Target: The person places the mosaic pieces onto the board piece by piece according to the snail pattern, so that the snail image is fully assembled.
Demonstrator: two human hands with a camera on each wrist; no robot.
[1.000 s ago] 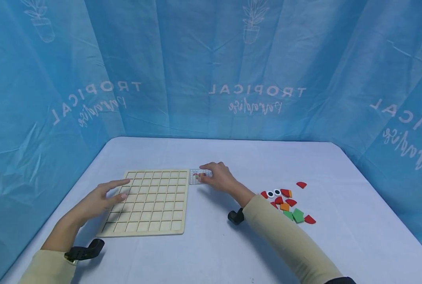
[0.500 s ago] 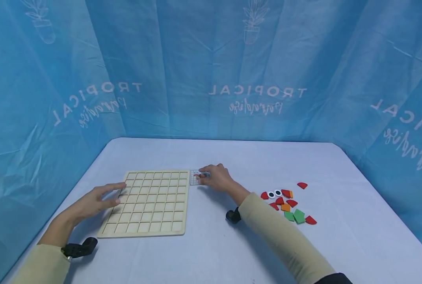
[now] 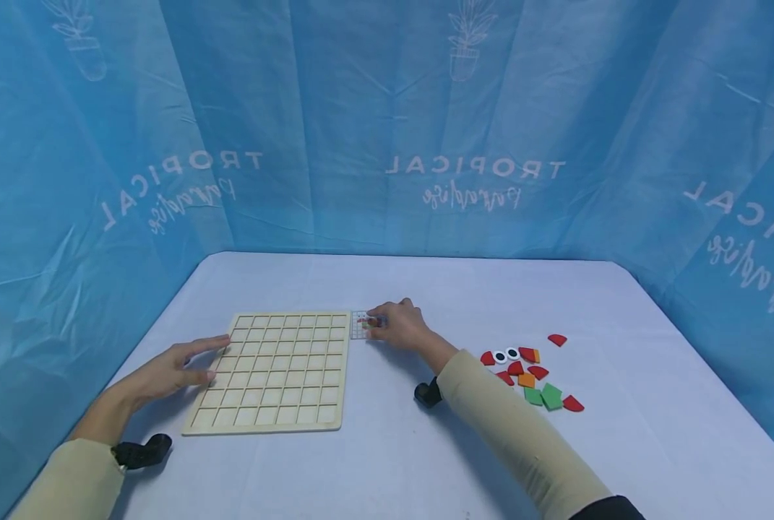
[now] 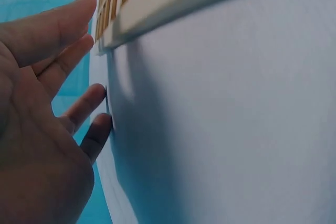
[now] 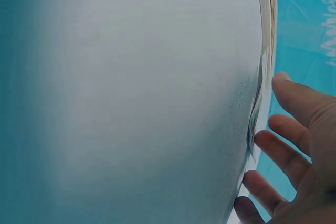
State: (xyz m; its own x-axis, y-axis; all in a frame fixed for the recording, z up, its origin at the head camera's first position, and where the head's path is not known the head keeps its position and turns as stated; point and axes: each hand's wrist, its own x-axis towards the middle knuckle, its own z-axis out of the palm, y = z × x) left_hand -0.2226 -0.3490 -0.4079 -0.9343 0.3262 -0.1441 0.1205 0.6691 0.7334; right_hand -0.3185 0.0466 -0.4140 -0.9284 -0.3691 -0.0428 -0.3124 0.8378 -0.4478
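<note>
L hand (image 3: 168, 372) at the L edge of the wooden grid board (image 3: 282, 357), thumb & fingers spread wide, holding nothing; tips v. close to the rim, can't tell if touching. Black wrist unit (image 3: 142, 452) below it, at the cuff. Board lies flat on the white counter (image 3: 387, 404). Just R of board's top R corner: small pattern card (image 3: 358, 325), gridded, w/ coloured pic, partly covered by R hand (image 3: 400, 325). R thumb & index apart over card; can't tell if they pinch it. Further R, past the R sleeve (image 3: 523, 433): loose pcs, incl. 2 white eye discs (image 3: 506, 354), orange sq. (image 3: 526, 380), green pentagon (image 3: 552, 396), several red wedges (image 3: 573, 404).
</note>
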